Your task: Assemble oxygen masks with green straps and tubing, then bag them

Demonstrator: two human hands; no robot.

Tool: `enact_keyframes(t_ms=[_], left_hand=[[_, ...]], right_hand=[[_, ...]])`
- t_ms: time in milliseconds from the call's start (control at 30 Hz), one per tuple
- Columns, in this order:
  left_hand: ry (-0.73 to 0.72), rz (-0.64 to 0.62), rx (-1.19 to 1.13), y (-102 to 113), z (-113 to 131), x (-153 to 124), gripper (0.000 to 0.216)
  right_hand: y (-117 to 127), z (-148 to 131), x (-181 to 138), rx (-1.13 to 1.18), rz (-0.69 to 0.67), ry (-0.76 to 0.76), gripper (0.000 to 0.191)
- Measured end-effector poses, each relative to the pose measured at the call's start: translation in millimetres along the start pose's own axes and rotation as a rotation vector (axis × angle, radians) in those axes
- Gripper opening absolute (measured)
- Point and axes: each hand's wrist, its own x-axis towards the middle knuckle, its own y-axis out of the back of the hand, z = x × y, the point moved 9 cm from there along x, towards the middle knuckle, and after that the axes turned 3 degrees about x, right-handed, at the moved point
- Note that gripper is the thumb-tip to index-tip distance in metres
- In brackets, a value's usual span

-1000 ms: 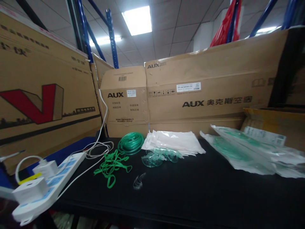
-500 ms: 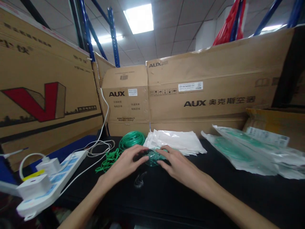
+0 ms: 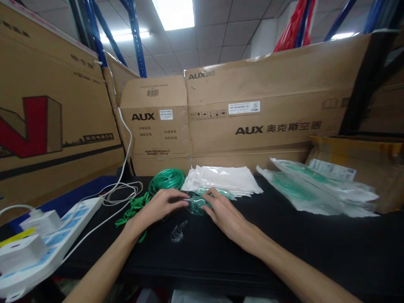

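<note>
Between my two hands, on the black tabletop (image 3: 284, 256), is a translucent green plastic piece (image 3: 196, 205), shiny and partly covered by my fingers; its exact kind is not clear. At its left edge my left hand (image 3: 162, 207) is closed, thumb and fingertips pinching it. My right hand (image 3: 224, 219) grips the right edge with thumb and forefinger. A few thin clear curved strips (image 3: 178, 232) lie just in front. Behind my left hand are a coil of green tubing (image 3: 167, 180) and a tangle of green elastic cords (image 3: 134, 208). White plastic bags (image 3: 227, 179) are stacked behind the piece.
Clear packets with green tubing (image 3: 293, 189) lie at the right beside a brown carton (image 3: 375, 168). A white power strip (image 3: 59, 240) with plugs and a loose white cable (image 3: 126, 191) occupies the left. Large cardboard panels (image 3: 268, 97) wall off the back.
My view has shifted slightly to the right. My fingers have closed in on the edges of the green plastic piece, with the gaps between thumbs and forefingers now smaller.
</note>
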Motion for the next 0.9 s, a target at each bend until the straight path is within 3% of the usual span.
enact_keyframes(t_ms=[267,433,600,767,900], left_hand=[[0.007,-0.028,0.024,4,-3,-1,0.03],[0.021,-0.031,0.027,1,-8,0,0.031],[0.0,0.043,0.034,10,10,-2,0.036],[0.012,-0.017,0.046,-1,43,-34,0.032],[0.088,-0.103,0.096,-18,40,-67,0.06]], right_hand=[[9,-5,-6,0.025,0.026,-0.015,0.029],[33,-2,-8,0.078,0.106,-0.073,0.028],[46,4,-53,0.408,0.124,-0.231,0.03],[25,16,-100,0.734,0.032,-0.385,0.035],[17,17,-107,0.85,0.01,-0.421,0.035]])
